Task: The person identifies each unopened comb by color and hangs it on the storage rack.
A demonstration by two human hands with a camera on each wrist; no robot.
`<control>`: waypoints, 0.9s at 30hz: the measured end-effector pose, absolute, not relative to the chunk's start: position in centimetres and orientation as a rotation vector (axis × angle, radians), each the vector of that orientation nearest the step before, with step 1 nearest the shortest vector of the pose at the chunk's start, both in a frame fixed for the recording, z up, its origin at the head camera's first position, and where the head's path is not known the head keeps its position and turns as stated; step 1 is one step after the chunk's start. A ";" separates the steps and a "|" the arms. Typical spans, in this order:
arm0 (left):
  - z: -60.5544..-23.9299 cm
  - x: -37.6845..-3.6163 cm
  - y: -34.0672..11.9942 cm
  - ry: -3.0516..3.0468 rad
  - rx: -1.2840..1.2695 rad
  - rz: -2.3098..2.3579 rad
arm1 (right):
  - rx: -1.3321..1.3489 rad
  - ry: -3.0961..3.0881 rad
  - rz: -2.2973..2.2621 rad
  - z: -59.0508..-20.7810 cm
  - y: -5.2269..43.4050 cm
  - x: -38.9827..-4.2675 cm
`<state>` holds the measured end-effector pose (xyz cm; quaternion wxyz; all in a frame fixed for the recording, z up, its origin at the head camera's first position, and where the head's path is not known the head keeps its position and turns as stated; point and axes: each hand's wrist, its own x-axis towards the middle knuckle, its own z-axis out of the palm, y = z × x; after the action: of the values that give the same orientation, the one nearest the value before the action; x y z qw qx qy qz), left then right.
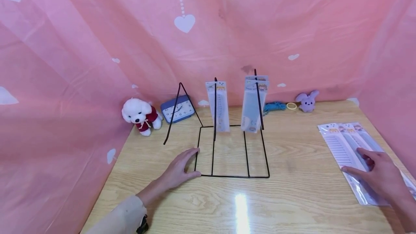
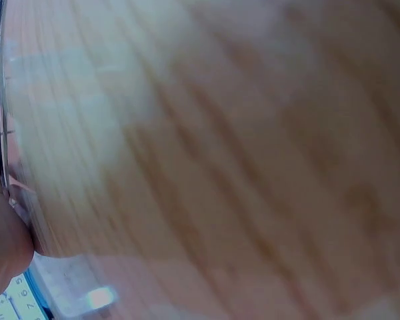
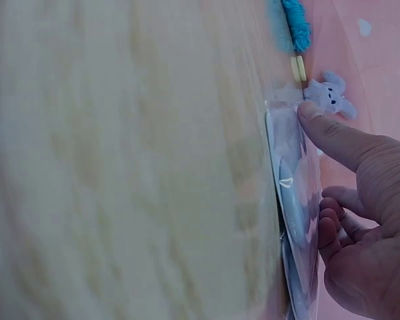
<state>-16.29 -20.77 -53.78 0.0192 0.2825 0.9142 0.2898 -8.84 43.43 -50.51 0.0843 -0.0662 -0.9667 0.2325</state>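
Behind and beside my wooden counter (image 1: 299, 194) hangs pink cloth (image 1: 247, 28) with white hearts (image 1: 184, 23); a glare (image 1: 242, 212) lights the counter's near side.

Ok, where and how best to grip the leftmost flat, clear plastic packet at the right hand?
Probably by its long left edge, coming from the left: this packet lies flat, that edge borders pale wooden table, and other packets crowd its right.

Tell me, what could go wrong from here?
The flat packets overlap under the right hand, so two might come up together. The thin rack could shift if bumped, though the left hand is at its base. The prongs look open at the near ends, so the hanging packets might slide off if knocked.
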 end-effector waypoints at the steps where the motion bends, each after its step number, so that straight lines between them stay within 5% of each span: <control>1: -53.8 -16.3 -20.8 2.836 0.871 0.900 | -0.206 -2.889 0.685 -50.5 43.4 -8.8; 27: -53.5 -16.3 -20.8 2.823 0.868 0.912 | -0.213 -2.933 0.630 -49.3 43.9 -9.7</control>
<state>-16.29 -20.82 -53.52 0.0254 0.2807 0.9130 0.2948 -9.72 43.91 -49.32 0.0669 -0.0706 -0.9730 0.2091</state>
